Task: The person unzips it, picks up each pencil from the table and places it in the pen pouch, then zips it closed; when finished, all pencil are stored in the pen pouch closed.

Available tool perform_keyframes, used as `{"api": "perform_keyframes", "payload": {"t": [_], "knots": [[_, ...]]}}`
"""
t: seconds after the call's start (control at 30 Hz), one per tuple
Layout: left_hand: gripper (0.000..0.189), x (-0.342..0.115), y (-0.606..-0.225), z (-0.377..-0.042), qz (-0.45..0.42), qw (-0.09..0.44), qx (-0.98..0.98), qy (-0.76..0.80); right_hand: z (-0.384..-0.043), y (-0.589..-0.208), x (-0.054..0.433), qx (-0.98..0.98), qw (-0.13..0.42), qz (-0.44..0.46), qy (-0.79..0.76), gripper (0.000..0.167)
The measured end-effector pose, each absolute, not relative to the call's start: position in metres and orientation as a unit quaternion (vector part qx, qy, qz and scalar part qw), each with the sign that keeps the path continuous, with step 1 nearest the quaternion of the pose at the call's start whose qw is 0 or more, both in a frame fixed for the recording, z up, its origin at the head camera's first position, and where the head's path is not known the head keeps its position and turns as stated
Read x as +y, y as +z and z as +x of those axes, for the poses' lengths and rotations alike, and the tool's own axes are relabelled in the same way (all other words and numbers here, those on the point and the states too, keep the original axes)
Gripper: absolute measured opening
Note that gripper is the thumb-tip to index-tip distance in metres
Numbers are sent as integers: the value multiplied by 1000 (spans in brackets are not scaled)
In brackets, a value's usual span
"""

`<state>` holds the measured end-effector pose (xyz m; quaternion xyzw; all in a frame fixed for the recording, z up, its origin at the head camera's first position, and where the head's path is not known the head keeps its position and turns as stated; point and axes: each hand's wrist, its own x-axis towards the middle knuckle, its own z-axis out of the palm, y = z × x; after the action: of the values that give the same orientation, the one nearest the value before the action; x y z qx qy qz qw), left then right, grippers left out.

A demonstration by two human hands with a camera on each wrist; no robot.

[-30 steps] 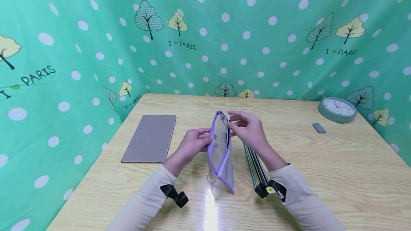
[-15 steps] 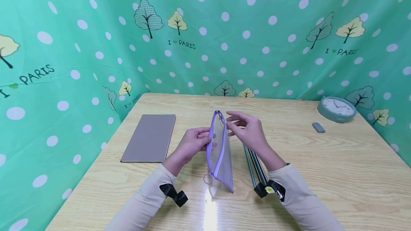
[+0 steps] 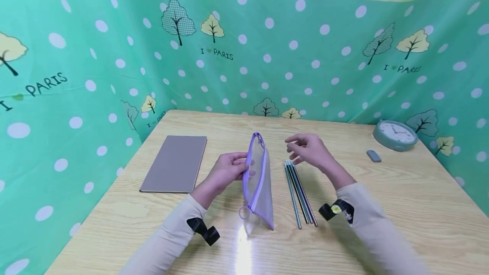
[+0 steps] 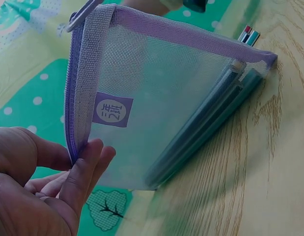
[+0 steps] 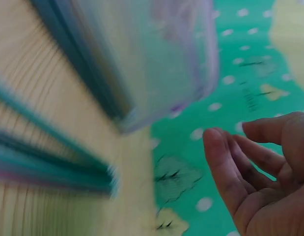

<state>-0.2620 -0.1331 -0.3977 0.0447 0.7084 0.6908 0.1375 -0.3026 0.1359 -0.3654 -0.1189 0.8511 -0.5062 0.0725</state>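
Observation:
My left hand [image 3: 225,171] pinches one zip edge of a purple-trimmed mesh pencil pouch [image 3: 266,194], whose mouth gapes upward. In the left wrist view, thumb and fingers grip beside the zip, and a square label [image 4: 112,110] shows on the mesh. Several dark pencils [image 4: 201,128] show through the pouch, lying along its bottom. My right hand [image 3: 309,150] is in the air right of the pouch, fingers loosely bent and holding nothing. Under it, several loose pencils [image 3: 303,198] lie side by side on the table. The right wrist view is blurred around the pouch [image 5: 161,64].
A grey notebook [image 3: 175,164] lies at the left of the wooden table [image 3: 363,190]. At the back right are a round green clock [image 3: 395,135] and a small grey eraser-like block [image 3: 373,156]. A green dotted cloth [image 3: 244,84] hangs behind and along the left.
The pencil in my right hand has dropped into the pouch and been let go. My right hand has moved right, over the loose pencils. My left hand keeps its grip.

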Motion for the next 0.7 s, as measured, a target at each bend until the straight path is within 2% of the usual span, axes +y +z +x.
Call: {"api": "perform_keyframes", "payload": {"t": [0.13,0.23,0.37,0.7], "knots": [[41,-134,-398,-262,48,135,709,691,-322,-380,152,894,156,-115,-404,37],[41,-134,-399,-262,51,136,709,690,-326,-391,157,908,188,-115,-356,36],[42,-136,-398,-259,50,138,707,692,-325,-400,154,915,199,-109,-334,32],[41,-137,-398,-254,50,131,704,696,-319,-409,138,929,176,-86,-313,25]]}}
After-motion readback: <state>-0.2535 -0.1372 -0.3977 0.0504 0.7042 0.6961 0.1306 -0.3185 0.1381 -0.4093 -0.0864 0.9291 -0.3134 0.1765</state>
